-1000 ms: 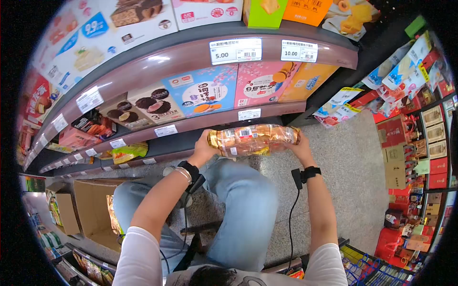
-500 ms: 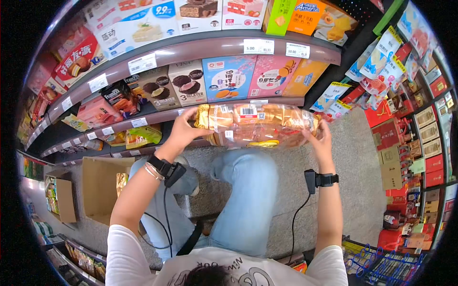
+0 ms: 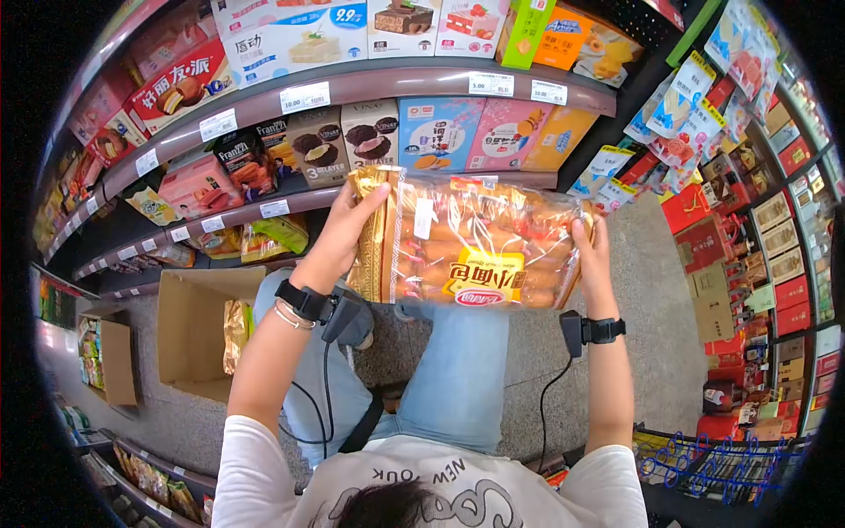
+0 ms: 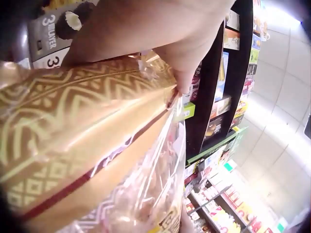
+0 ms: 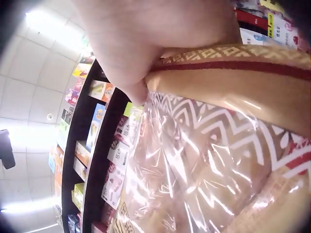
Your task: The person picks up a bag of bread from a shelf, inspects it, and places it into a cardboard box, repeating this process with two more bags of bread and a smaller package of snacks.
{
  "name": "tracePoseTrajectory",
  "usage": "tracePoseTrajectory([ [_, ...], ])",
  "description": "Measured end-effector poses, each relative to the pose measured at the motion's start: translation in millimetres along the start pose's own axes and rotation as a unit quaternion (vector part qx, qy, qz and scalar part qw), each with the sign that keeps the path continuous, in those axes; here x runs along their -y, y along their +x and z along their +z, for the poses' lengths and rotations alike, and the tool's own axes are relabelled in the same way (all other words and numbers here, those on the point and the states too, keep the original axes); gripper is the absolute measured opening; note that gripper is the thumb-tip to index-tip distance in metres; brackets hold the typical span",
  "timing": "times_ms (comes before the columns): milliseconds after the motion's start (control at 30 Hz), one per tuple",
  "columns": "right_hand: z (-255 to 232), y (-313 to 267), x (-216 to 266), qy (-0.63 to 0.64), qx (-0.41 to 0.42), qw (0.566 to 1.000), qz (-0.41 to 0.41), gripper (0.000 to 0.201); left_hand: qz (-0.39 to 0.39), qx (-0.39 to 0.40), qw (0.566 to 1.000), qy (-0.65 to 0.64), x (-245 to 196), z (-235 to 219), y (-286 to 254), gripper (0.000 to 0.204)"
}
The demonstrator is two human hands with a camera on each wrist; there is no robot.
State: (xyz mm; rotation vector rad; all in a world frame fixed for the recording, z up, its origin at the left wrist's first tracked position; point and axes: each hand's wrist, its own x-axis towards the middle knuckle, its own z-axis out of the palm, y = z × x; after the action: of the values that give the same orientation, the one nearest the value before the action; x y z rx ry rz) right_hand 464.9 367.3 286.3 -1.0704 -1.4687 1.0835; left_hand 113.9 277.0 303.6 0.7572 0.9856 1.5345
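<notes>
A clear and gold bag of small bread rolls point(image 3: 480, 238) is held between both hands above the knees, its yellow label upside down in the head view. The left hand point(image 3: 341, 231) grips the gold left end, thumb on top. At the opposite end, the right hand point(image 3: 593, 260) pinches the edge with its thumb on the front. The left wrist view has the left hand point(image 4: 160, 34) over the patterned gold wrapper point(image 4: 73, 126). In the right wrist view the right hand point(image 5: 155, 39) holds the bag's gold edge point(image 5: 233, 82). Fingers behind the bag are hidden.
Shelves of boxed snacks point(image 3: 440, 132) curve along the front, with price tags on their rails. An open cardboard box point(image 3: 189, 330) holding a gold packet stands at the left on the floor point(image 3: 528, 361). Hanging packets point(image 3: 682, 106) are at the right.
The bag has come up closer to the head camera and tilted, so its broad labelled face shows where its narrow side did. Both hands keep their hold, and more shelf shows at the left.
</notes>
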Motion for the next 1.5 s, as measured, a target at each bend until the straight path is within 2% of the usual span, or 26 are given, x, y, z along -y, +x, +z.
tracePoseTrajectory([
  [100,7.6,-15.7,-5.3,-0.001,0.002,1.0,-0.003,0.04,-0.021,-0.025,0.999,0.019,11.2,-7.2,-7.5,0.045],
  [133,7.0,-18.6,-5.5,0.011,0.018,1.0,0.012,0.049,-0.044,-0.012,0.999,-0.006,16.3,-15.2,-7.4,0.05],
  [233,11.6,-27.5,-5.6,0.021,0.029,0.999,0.01,0.062,-0.03,0.015,0.999,0.041,26.0,-21.1,-12.1,0.057],
  [267,12.3,-29.2,-3.2,0.022,0.044,0.999,0.006,0.068,-0.031,0.016,0.996,0.078,26.3,-21.7,-13.4,0.067],
  [367,11.5,-32.0,4.9,0.023,0.078,0.997,0.001,0.082,-0.008,0.061,0.993,0.097,26.6,-20.7,-16.2,0.07],
  [533,6.1,-31.6,8.0,0.035,0.105,0.994,0.026,0.094,-0.017,0.029,0.994,0.105,25.7,-18.0,-16.6,0.065],
  [633,0.8,-30.0,1.6,0.007,0.131,0.991,0.005,0.099,-0.024,-0.011,0.996,0.083,28.4,-16.3,-16.0,0.059],
  [733,4.0,-32.1,9.6,0.021,0.105,0.993,0.054,0.097,-0.031,-0.032,0.998,0.051,33.5,-18.2,-12.5,0.055],
  [833,4.2,-27.8,19.9,-0.089,0.082,0.993,0.006,0.091,-0.011,-0.025,0.998,0.05,33.3,-18.6,-7.3,0.051],
  [933,6.9,-29.4,50.5,-0.122,0.053,0.991,-0.026,0.086,0.031,-0.018,0.996,0.087,31.4,-21.9,-0.7,0.052],
  [1033,3.1,-35.5,71.6,-0.181,0.018,0.979,-0.089,0.083,0.025,-0.003,0.998,0.064,25.3,-13.5,0.4,0.055],
  [1100,-2.7,-40.0,80.0,-0.208,0.009,0.969,-0.135,0.08,-0.036,0.033,0.998,0.028,18.6,-5.9,-7.1,0.058],
  [1167,-16.1,-47.4,64.7,-0.215,0.005,0.971,-0.109,0.077,-0.104,0.067,0.992,0.001,16.3,-3.2,-12.4,0.059],
  [1200,-19.4,-53.8,60.1,-0.222,0.007,0.969,-0.106,0.076,-0.097,0.088,0.991,0.011,23.6,-7.8,-14.4,0.054],
  [1233,-23.3,-59.8,53.2,-0.228,0.01,0.968,-0.103,0.075,-0.119,0.101,0.987,-0.038,25.1,-13.0,-13.7,0.053],
  [1300,-35.1,-72.5,38.7,-0.196,0.048,0.974,-0.106,0.069,-0.163,0.124,0.969,-0.136,20.5,-19.8,-13.9,0.057],
  [1333,-38.3,-79.6,40.9,-0.203,0.073,0.972,-0.097,0.067,-0.193,0.141,0.96,-0.149,11.6,-22.6,-14.1,0.069],
  [1367,-40.3,-85.9,41.2,-0.209,0.099,0.969,-0.085,0.065,-0.223,0.126,0.956,-0.143,3.0,-23.0,-15.7,0.061],
  [1400,-40.2,-89.2,38.2,-0.151,0.093,0.984,-0.019,0.072,-0.231,0.112,0.963,-0.081,5.1,-30.8,-15.0,0.053],
  [1467,-47.8,-95.9,45.9,-0.175,0.198,0.963,-0.057,0.081,-0.216,0.085,0.971,0.062,12.6,-38.6,-18.9,0.04],
  [1500,-51.3,-99.3,49.8,-0.186,0.25,0.947,-0.077,0.085,-0.263,0.091,0.948,0.156,10.4,-39.9,-21.6,0.033],
])
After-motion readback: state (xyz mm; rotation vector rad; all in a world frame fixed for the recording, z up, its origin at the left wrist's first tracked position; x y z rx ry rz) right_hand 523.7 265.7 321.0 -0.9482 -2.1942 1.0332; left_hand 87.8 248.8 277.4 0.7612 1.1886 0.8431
